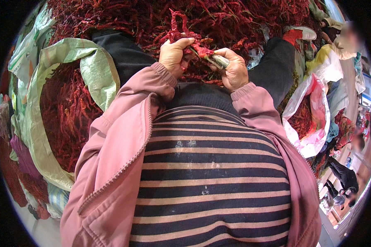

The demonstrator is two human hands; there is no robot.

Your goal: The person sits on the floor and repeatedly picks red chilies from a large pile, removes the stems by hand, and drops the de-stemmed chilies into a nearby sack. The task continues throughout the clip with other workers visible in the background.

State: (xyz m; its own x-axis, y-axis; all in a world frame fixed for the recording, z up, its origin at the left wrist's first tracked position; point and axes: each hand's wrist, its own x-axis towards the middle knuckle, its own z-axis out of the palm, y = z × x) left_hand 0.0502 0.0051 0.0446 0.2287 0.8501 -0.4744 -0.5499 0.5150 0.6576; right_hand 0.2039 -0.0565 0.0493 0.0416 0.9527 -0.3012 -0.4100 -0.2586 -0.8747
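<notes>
My left hand (173, 56) grips several dried red chili peppers (174, 26), which stick up above its thumb and curl beside it. My right hand (234, 69) is closed around a small metallic tool (221, 61), whose exact kind I cannot tell. Its thumb and index finger meet the stem end of a red chili (202, 51) that stretches between both hands. Behind and below the hands spreads a large heap of dried red chilies (111, 14), lying between and beyond my dark-trousered legs.
An open pale green woven sack (34, 123) of chilies stands at the left. A smaller white and pink bag (320, 136) with chilies is at the right. Other people (343, 174) and another person's arm (332, 23) show along the right rim.
</notes>
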